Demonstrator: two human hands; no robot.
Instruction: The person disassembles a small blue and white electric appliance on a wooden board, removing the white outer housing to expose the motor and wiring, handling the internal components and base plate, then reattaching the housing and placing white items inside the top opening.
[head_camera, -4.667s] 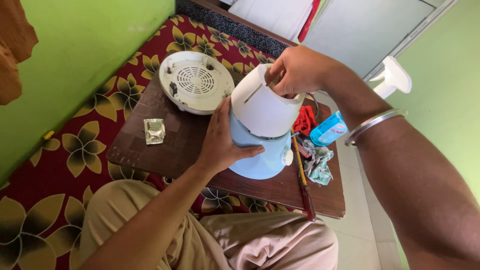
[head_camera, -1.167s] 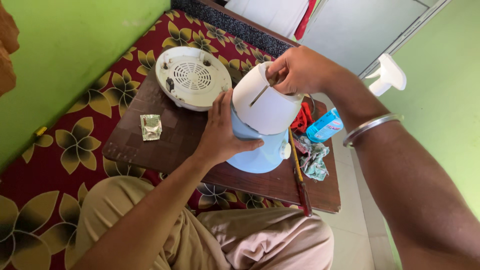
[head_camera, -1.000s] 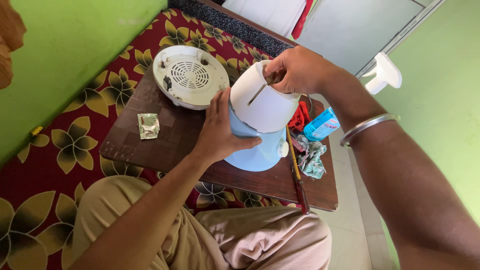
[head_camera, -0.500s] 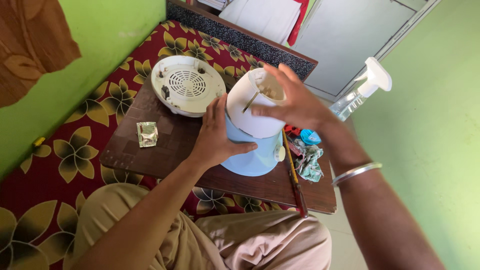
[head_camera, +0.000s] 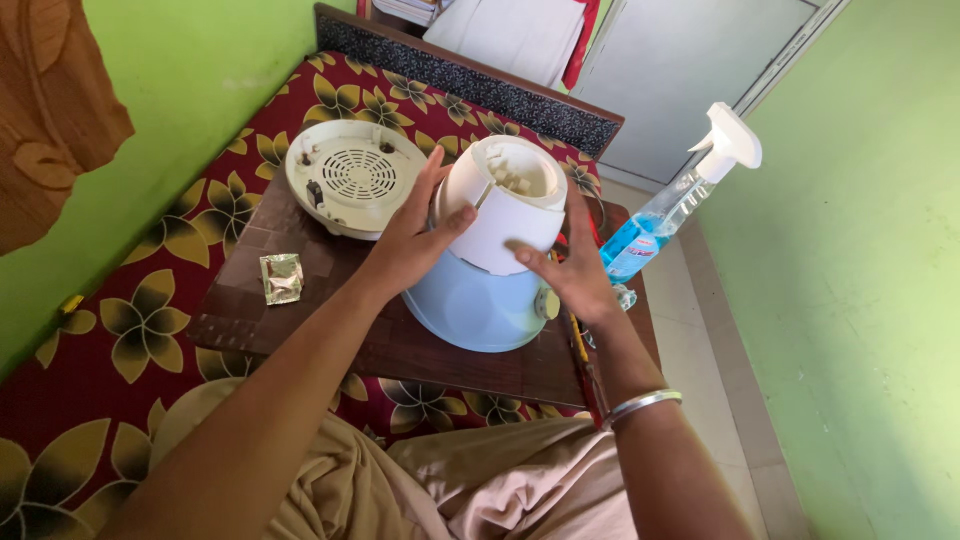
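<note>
Appliance body (head_camera: 495, 255), white on top and pale blue at its flared base, is standing tilted on the dark brown tabletop (head_camera: 330, 300) in front of me, and I am gripping it from both sides. My left hand (head_camera: 415, 235) is wrapping the left flank of the white upper housing (head_camera: 505, 205), thumb lying across its front and fingers reaching up toward its rim. My right hand (head_camera: 570, 275) is pressing against the lower right edge of that housing, fingers spread and curled onto it, a metal bangle (head_camera: 640, 405) sitting on that wrist. The housing's open top is facing away from me, showing small white blocks inside.

Just beyond my left hand, a round cream cover with a central vent grille (head_camera: 355, 178) is lying flat on the tabletop. Nearer the left edge, a small crumpled foil packet (head_camera: 282, 277) is lying apart from everything else. Off to the right, a spray bottle of blue liquid (head_camera: 675, 205) is leaning by the green wall. Red floral bedding (head_camera: 130, 320) is spreading under the tabletop.
</note>
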